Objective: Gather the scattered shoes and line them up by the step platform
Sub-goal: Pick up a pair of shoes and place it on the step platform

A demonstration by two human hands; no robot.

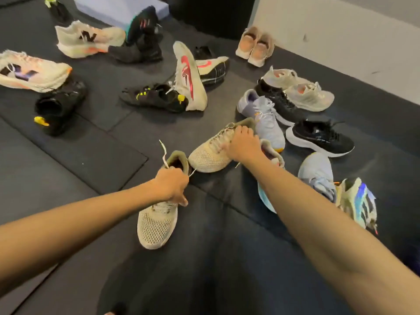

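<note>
Many shoes lie scattered on dark floor mats. My left hand (171, 186) grips a cream mesh sneaker (158, 223) at its tongue and laces, toe pointing toward me. My right hand (242, 144) grips the matching cream mesh sneaker (209, 155) over its laces and collar, right beside the first one. A pale blue step platform (118, 9) sits at the far top, with a black and teal shoe (142, 26) leaning on it.
White and orange runners (86, 39) (29, 71) lie at the left with black shoes (56, 110) (154, 96). A white and red shoe (189, 76) stands centre. Lavender (263, 114), black (320, 137) and iridescent (356, 201) shoes crowd the right by the wall (341, 30).
</note>
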